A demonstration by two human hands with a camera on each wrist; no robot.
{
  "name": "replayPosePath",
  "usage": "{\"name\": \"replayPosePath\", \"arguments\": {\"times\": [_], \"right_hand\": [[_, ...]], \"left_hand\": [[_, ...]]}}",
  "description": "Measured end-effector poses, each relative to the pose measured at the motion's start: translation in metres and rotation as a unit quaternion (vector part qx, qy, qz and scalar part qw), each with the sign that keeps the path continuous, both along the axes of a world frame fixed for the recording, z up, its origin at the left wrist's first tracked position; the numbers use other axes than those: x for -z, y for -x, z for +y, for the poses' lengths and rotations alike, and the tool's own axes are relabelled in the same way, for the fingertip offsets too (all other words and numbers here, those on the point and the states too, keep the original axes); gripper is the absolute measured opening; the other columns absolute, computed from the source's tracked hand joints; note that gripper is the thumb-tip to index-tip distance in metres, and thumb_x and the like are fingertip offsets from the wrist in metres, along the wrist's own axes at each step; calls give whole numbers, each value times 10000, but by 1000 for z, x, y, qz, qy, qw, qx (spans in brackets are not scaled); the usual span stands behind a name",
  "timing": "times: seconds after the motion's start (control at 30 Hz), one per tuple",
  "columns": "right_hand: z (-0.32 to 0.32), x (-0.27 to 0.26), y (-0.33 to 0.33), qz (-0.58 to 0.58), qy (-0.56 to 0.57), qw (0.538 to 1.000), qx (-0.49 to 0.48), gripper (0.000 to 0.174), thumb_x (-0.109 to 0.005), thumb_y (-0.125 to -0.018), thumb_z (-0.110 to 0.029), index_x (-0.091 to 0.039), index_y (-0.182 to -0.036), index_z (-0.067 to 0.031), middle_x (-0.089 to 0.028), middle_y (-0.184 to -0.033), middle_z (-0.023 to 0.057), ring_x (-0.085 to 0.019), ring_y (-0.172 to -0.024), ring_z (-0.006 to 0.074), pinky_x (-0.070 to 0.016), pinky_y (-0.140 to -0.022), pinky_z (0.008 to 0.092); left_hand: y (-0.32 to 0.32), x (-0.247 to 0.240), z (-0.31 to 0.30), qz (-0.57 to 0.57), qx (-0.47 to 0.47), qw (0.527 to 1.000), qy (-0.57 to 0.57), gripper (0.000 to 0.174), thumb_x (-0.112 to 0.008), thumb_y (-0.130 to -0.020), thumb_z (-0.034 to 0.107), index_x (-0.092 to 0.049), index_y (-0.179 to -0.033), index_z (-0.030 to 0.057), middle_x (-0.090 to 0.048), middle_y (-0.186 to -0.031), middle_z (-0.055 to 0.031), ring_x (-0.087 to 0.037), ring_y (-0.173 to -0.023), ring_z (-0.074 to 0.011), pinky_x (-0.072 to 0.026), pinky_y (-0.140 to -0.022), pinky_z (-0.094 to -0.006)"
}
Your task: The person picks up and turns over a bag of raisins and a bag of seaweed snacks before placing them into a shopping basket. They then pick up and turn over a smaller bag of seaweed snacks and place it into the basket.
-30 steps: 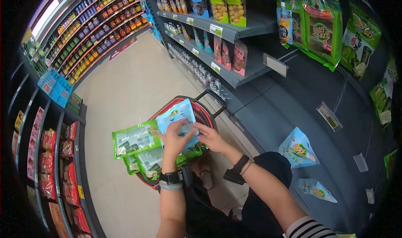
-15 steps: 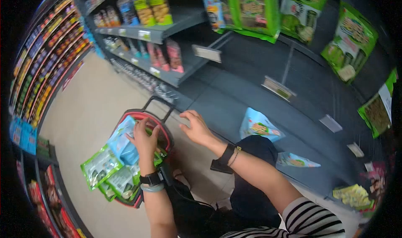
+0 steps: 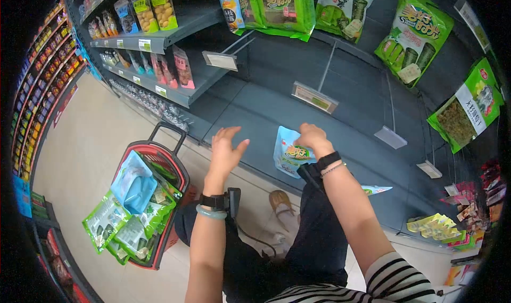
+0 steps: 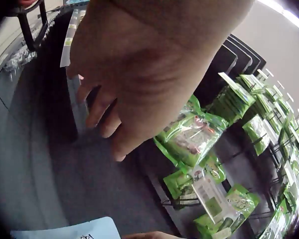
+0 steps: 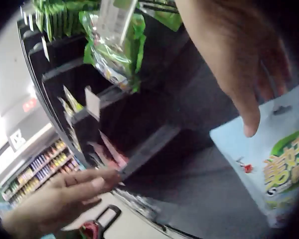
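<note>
My right hand (image 3: 315, 139) pinches the top edge of a light blue snack pouch (image 3: 294, 159) over the dark bottom shelf. Its thumb lies across the front and the fingers go behind in the right wrist view, where the pouch (image 5: 284, 164) shows green and yellow lettering. To the left, my left hand (image 3: 226, 151) is held in the air with fingers spread, holding nothing. A second blue pouch (image 3: 377, 189) lies on the shelf, partly hidden by the right forearm. On the floor, a red and black shopping basket (image 3: 183, 178) carries another blue pouch (image 3: 133, 183) on top of green seaweed bags (image 3: 133, 236).
Green bags (image 3: 415, 37) hang from hooks above the bottom shelf, with price tag holders (image 3: 315, 97) jutting out. Shelves of pouches (image 3: 154, 37) stand at upper left. Yellow packets (image 3: 434, 227) lie at right. The basket's black handle (image 3: 167, 135) sticks up toward the shelf.
The left hand has let go of the blue pouch in the basket and moved right. The right hand has moved right from the basket to a pouch on the shelf and taken hold of it.
</note>
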State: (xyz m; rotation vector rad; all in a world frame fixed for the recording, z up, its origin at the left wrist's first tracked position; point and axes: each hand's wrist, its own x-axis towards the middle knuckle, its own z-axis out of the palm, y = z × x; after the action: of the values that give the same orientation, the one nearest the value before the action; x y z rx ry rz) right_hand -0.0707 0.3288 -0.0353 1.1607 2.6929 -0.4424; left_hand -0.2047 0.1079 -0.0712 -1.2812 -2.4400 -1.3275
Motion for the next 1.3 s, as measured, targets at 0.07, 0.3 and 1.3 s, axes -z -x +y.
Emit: {"name": "replayPosePath", "arguments": {"times": [0.07, 0.3, 1.3], "right_hand": [[1, 23, 10, -18, -15, 999, -25, 347, -635, -747, -176, -616, -1062, -29, -619, -1088, 173, -574, -1057, 325, -480, -850, 413], [-31, -13, 29, 295, 332, 895, 37, 266, -490, -840, -128, -580, -1012, 53, -640, -949, 218, -669, -734, 301, -559, -675, 359], [-126, -51, 30, 284, 674, 666, -148, 462, -555, -898, -320, -489, -1218, 6, -595, -1089, 100, -608, -947, 181, -550, -741, 344]], "left_hand": [[-4, 5, 7, -6, 13, 1000, -7, 428, -696, -753, 251, -588, -1113, 46, -588, -1126, -168, -461, -1140, -397, -299, -994, -481], [-29, 2, -17, -37, 111, 982, 149, 891, -799, -606, 377, -378, -1345, 112, -403, -1350, -157, -303, -1282, -383, -233, -1044, -521], [3, -89, -138, -499, 2, 724, -476, 504, -518, -913, 290, -401, -1263, -53, -527, -1222, -157, -526, -1109, -242, -410, -950, -379]]}}
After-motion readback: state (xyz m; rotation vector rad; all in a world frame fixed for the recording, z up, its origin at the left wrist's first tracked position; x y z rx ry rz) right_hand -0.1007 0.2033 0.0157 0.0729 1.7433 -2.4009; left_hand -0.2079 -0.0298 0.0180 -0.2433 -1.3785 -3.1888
